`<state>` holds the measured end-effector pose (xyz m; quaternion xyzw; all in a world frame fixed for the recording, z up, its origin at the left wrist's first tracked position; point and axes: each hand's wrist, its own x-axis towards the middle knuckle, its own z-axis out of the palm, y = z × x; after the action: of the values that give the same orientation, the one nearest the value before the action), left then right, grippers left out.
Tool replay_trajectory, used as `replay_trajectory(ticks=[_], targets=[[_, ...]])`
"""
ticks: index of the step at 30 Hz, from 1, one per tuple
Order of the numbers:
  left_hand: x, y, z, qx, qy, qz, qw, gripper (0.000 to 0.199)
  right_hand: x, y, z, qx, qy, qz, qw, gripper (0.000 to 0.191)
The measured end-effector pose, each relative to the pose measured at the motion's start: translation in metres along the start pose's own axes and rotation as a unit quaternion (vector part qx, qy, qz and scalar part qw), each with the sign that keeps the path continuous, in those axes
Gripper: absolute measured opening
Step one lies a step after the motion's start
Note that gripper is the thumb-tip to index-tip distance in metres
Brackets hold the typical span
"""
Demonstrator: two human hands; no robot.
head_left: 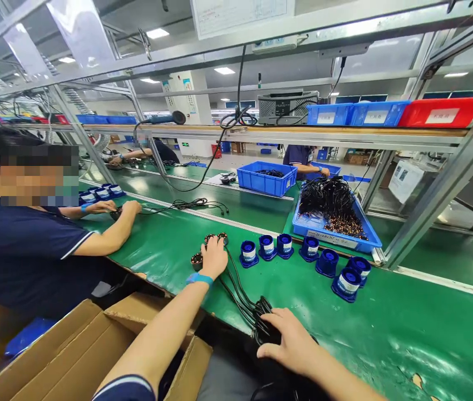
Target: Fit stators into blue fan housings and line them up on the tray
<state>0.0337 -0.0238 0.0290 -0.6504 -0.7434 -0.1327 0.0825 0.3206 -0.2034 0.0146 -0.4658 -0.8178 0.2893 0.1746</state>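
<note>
On the green work surface (403, 323), my left hand (215, 257) is closed over small round dark parts with copper-coloured pieces (197, 260). Black cables (240, 295) run from these parts toward my body. My right hand (289, 341) rests against the looped bundle of black cable (262, 320) at the table's front edge, thumb and fingers spread around its side. Beyond my hands, several blue round-topped parts with white labels (249, 253) stand in an uneven row, reaching to the right (347, 284).
A blue tray (336, 240) of black cables stands behind the blue parts, with another blue bin (261, 181) farther left. A person (23, 234) works at the left. Open cardboard boxes (65, 351) stand below the table edge. A metal post (441, 161) rises at the right.
</note>
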Motion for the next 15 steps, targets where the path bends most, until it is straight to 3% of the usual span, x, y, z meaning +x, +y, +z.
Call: replay_trajectory(ticks=[4, 8, 11, 15], targets=[[0.034, 0.001, -0.001, 0.021, -0.049, 0.041, 0.998, 0.058, -0.005, 0.024, 0.016, -0.012, 0.086, 0.073, 0.994, 0.053], [0.033, 0.008, 0.0, 0.065, -0.082, 0.055, 0.993, 0.032, 0.003, 0.047, 0.013, 0.001, 0.073, 0.075, 0.994, 0.041], [0.018, 0.019, -0.002, 0.092, -0.087, 0.051, 0.991, 0.035, -0.002, 0.053, -0.014, 0.029, 0.096, 0.068, 0.993, 0.042], [-0.006, 0.036, -0.011, 0.105, -0.099, 0.072, 0.987, 0.036, -0.037, 0.053, -0.077, 0.048, 0.099, 0.091, 0.99, 0.042]])
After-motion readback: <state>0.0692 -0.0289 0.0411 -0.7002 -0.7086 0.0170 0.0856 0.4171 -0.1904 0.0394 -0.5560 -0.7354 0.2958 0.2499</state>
